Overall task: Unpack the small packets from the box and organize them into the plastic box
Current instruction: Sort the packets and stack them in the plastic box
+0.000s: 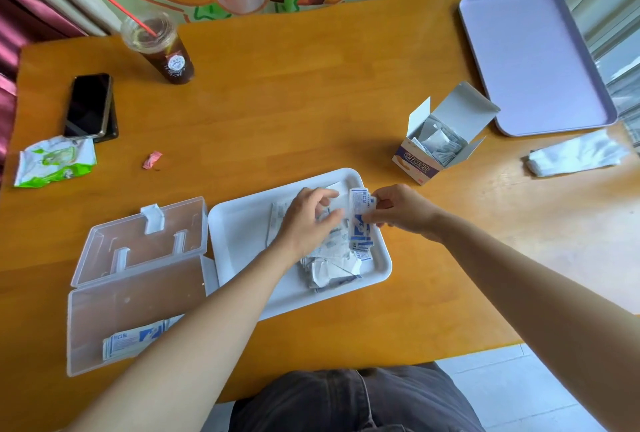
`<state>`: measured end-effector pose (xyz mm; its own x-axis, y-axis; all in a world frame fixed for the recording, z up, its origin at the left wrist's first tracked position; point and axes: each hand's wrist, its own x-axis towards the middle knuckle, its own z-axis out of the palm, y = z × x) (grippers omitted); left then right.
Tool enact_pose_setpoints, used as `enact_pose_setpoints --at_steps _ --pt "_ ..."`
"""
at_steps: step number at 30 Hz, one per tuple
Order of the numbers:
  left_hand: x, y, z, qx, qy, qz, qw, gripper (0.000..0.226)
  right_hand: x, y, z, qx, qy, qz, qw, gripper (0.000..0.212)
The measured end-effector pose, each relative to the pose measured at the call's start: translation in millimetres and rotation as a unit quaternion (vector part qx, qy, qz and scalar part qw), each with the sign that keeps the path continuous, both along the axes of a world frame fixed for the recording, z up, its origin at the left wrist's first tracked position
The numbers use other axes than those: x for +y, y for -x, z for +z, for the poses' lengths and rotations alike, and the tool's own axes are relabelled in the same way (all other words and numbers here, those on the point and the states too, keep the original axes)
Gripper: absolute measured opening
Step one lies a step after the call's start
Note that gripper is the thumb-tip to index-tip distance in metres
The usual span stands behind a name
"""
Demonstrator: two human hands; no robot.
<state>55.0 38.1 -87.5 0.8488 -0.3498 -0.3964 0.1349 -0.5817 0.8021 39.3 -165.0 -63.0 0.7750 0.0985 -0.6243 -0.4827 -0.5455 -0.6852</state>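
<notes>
right hand [398, 213] pinches packets [359, 201] at tray [239, 234] edge

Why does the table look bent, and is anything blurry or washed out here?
Head view: the wide lens bows the edges of the table. Head view: the right side is brightest, and the light bleaches the white bundle and the wood beside it. Head view: the packets in the white tray look soft, their print unreadable. Head view: the clear plastic box shows pale glare.

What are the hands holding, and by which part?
The right hand pinches a stack of packets by its upper end; the left hand rests on the pile, grip unclear.
</notes>
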Motion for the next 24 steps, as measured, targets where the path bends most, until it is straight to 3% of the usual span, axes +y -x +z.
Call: enact_pose_setpoints --at_steps 1,3,5,6,9,12,14,15,21,22,24 --pt "-5 -2 9 0.096 0.095 0.029 0.990 0.038 4 -1 1 0.001 -0.029 -0.003 1.000 0.012" --pt "-11 -4 18 0.275 0.235 0.036 0.931 0.030 13 -5 4 0.004 -0.083 -0.002 0.997 0.014" --pt "-11 -4 24 0.365 0.273 0.035 0.889 0.027 20 -11 2 -0.010 -0.094 0.000 0.996 0.014" --pt "-11 -3 23 0.382 0.264 0.048 0.884 0.026 22 -13 -2 -0.042 -0.062 0.004 0.997 0.013" --pt "-3 0 16 0.369 0.208 0.143 0.895 0.026 24 -14 -14 -0.151 0.143 0.085 0.974 0.035" --pt "8 0 7 0.342 0.207 0.225 0.889 0.031 30 1 -26 -0.163 0.341 0.241 0.894 0.057" --pt "13 0 4 0.340 0.216 0.254 0.879 0.031 36 9 -34 -0.184 0.412 0.297 0.841 0.063" --pt "14 0 4 0.341 0.215 0.258 0.878 0.031 39 10 -36 -0.188 0.426 0.299 0.833 0.063" --pt "13 5 4 0.339 0.196 0.234 0.890 0.032 41 4 -38 -0.187 0.428 0.297 0.833 0.041" --pt "12 6 4 0.333 0.191 0.229 0.895 0.032 39 1 -36 -0.186 0.411 0.283 0.846 0.036" --pt "12 6 4 0.311 0.181 0.222 0.906 0.032 31 -8 -27 -0.169 0.320 0.207 0.909 0.030"
